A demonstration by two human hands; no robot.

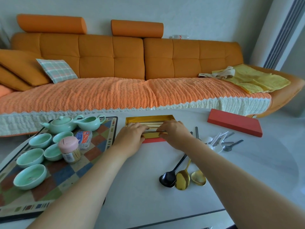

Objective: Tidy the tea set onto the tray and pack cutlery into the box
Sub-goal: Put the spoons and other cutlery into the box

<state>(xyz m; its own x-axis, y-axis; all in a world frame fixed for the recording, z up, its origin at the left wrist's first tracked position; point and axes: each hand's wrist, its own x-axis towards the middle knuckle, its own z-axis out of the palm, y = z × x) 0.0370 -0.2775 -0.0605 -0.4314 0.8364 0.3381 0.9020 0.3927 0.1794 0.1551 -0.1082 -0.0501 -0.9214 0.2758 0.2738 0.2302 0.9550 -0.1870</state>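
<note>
Left grip (130, 135) and right grip (175, 135) hold slim metal cutlery (152, 131) inside the gold-lined rectangular box (148, 117); black and gold metal spoons (182, 179) lie nearer the person than the right grip.

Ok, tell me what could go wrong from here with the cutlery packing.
1. The right forearm lies over the handles of the black spoon and gold spoons; drawing it back may sweep them about.
2. The left hand and right hand both crowd the near wall of the gold box; a push there might tip or slide it.
</note>
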